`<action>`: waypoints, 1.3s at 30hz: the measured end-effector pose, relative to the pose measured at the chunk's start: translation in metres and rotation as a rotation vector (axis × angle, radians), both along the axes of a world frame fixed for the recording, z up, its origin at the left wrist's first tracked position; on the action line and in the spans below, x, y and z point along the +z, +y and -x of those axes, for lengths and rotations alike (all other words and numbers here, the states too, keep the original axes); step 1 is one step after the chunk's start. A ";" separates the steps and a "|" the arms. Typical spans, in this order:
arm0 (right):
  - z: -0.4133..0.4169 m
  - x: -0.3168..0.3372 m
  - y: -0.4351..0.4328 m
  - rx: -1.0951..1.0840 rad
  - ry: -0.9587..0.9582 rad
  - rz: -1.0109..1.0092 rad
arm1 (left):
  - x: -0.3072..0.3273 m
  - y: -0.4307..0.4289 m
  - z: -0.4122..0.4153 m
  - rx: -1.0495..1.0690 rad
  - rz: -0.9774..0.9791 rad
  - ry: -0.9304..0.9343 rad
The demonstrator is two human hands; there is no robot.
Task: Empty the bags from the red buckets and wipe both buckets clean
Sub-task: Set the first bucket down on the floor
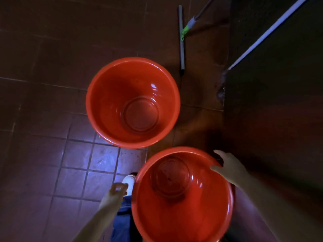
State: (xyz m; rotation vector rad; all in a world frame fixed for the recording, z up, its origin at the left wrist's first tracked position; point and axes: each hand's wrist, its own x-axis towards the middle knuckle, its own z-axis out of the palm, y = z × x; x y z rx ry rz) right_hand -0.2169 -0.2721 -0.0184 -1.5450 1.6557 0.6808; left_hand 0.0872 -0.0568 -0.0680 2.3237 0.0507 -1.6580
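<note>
Gripping near bucket (pixel 176 217) rim w/ R hand (pixel 229 167); specks (pixel 168 173) inside.

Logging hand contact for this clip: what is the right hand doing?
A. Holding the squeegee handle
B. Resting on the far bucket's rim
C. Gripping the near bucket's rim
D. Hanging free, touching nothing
C: the right hand is hooked over the rim of the near bucket, with the thumb on the inside, while the far bucket and the squeegee go untouched.

Red far bucket (pixel 104 102), red near bucket (pixel 201 215), brown grid-tiled floor (pixel 43 84), white shoe (pixel 130 179), blue jeans (pixel 122 221).
</note>
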 end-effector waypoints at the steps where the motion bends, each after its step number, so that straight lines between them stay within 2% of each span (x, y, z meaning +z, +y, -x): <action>1: 0.011 -0.001 0.008 -0.005 0.022 -0.011 | -0.001 0.016 0.013 -0.031 -0.005 -0.006; 8: 0.045 -0.013 0.052 -0.126 -0.030 -0.011 | 0.003 0.074 0.085 -0.192 -0.062 -0.176; 15: 0.049 0.029 0.074 -0.116 -0.040 0.040 | 0.045 0.093 0.078 -0.329 -0.051 -0.339; 18: 0.048 0.073 0.084 -0.083 -0.050 0.089 | 0.096 0.099 0.073 -0.321 -0.020 -0.365; 25: 0.033 0.198 0.126 -0.041 -0.117 0.240 | 0.250 0.144 0.080 -0.151 0.116 -0.538; 28: 0.027 0.258 0.155 -0.017 -0.211 0.296 | 0.318 0.174 0.077 -0.066 0.198 -0.643; 33: 0.031 0.360 0.208 0.036 -0.448 0.409 | 0.414 0.234 0.069 -0.044 0.319 -0.860; 39: 0.072 0.483 0.276 0.079 -0.593 0.571 | 0.543 0.294 0.098 0.041 0.618 -0.996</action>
